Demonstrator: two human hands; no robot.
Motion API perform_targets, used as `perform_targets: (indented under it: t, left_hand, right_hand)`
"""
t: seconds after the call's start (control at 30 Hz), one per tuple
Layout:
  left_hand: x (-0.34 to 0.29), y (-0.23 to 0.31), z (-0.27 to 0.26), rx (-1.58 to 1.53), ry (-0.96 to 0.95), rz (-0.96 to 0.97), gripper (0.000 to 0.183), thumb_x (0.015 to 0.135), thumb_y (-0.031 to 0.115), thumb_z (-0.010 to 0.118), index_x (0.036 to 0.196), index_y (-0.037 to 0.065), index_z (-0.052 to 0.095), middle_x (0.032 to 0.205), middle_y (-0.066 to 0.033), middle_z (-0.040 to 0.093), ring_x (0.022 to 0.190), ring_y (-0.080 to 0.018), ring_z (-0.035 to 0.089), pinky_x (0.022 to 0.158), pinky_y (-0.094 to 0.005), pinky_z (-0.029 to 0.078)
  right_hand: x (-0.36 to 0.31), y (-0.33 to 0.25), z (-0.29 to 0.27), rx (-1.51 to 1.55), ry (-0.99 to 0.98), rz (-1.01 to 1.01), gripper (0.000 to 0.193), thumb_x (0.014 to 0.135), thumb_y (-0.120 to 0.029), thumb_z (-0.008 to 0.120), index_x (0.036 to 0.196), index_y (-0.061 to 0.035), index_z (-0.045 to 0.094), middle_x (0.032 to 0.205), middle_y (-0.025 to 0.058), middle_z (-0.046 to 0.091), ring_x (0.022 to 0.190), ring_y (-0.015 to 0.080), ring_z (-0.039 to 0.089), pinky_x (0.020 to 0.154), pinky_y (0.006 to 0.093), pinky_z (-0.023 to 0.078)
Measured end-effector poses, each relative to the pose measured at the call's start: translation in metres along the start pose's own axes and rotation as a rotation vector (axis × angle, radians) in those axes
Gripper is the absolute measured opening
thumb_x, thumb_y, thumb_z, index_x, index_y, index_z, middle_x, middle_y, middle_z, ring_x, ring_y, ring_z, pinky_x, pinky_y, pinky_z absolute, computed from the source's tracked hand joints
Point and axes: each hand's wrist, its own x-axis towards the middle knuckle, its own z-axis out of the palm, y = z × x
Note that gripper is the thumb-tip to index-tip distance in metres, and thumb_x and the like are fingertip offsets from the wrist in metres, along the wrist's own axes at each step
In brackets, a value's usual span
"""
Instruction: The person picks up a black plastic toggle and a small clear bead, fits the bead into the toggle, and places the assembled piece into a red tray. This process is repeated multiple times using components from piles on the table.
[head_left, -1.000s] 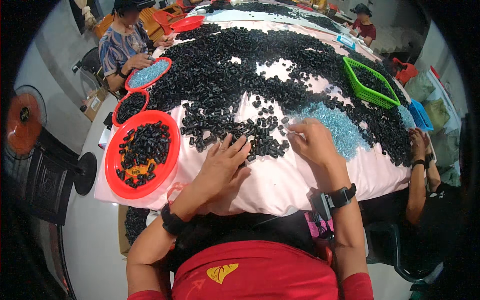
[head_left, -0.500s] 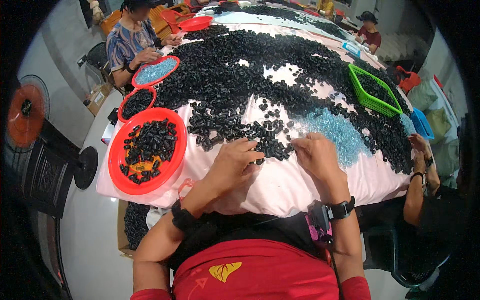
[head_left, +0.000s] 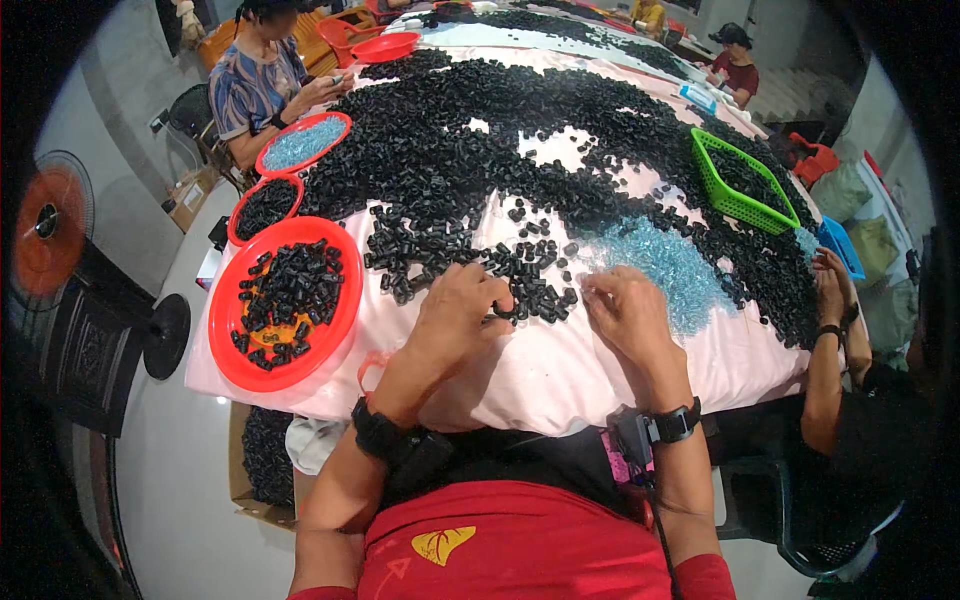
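My left hand (head_left: 458,312) is at the near edge of a loose pile of short black tubular plastic pieces (head_left: 541,285). Its thumb and forefinger are curved and apart, with black pieces just beyond the tips. My right hand (head_left: 630,308) is to the right of that pile, fingertips pinched together; whatever is between them is too small to make out. Just beyond and right of it spreads a heap of small clear bluish plastic pieces (head_left: 664,268). Pink cloth (head_left: 545,385) covers the table under both hands.
A red basin (head_left: 226,340) of black pieces stands at left, with smaller red trays (head_left: 262,162) behind. A green basket (head_left: 745,203) and blue basket (head_left: 842,248) are at right. Co-workers sit left, far right and near right, one co-worker's hands (head_left: 832,285) at the table edge. A fan (head_left: 50,215) stands left.
My left hand has shifted slightly left, its thumb and forefinger still apart. The right hand stays beside the clear pieces, fingers pinched. The left co-worker's hand has moved away from the tray of clear pieces.
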Motion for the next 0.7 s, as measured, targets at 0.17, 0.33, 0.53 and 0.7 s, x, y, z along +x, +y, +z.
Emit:
perform_targets:
  t: [0.17,0.33,0.53,0.7]
  left_hand:
    - [-0.006,0.003,-0.007,-0.027,-0.008,-0.061,0.023,0.072,0.018,0.081,0.089,0.011,0.068,0.090,-0.0114,0.061,0.091,-0.0338,0.060,0.080,-0.0433,0.049]
    - [-0.013,-0.015,-0.002,-0.156,0.000,-0.011,0.018,0.075,0.017,0.080,0.086,0.011,0.068,0.085,-0.0114,0.061,0.088,-0.0349,0.060,0.078,-0.0449,0.049]
    - [-0.015,-0.023,-0.006,-0.114,0.017,0.076,0.017,0.075,0.018,0.078,0.087,0.010,0.069,0.089,-0.0115,0.064,0.089,-0.0337,0.061,0.078,-0.0435,0.049]
    - [-0.013,-0.013,0.003,-0.156,0.011,0.020,0.018,0.076,0.017,0.078,0.090,0.009,0.070,0.091,-0.0106,0.065,0.091,-0.0319,0.062,0.081,-0.0410,0.049]
  right_hand:
    - [0.002,-0.006,-0.002,0.043,0.047,-0.016,0.015,0.083,-0.015,0.072,0.097,-0.0092,0.077,0.082,0.0117,0.067,0.084,0.0328,0.066,0.071,0.0444,0.053]
    - [0.002,-0.007,0.004,-0.006,0.014,-0.027,0.012,0.083,-0.014,0.072,0.092,-0.0084,0.077,0.082,0.0118,0.067,0.083,0.0322,0.066,0.071,0.0432,0.053]
    - [-0.001,-0.003,0.004,0.028,0.045,0.005,0.012,0.081,-0.014,0.072,0.090,-0.0072,0.076,0.082,0.0133,0.067,0.081,0.0332,0.066,0.071,0.0438,0.053]
    - [-0.001,-0.003,0.001,0.006,0.023,-0.003,0.014,0.081,-0.016,0.070,0.091,-0.0067,0.074,0.083,0.0140,0.067,0.081,0.0335,0.067,0.071,0.0440,0.053]
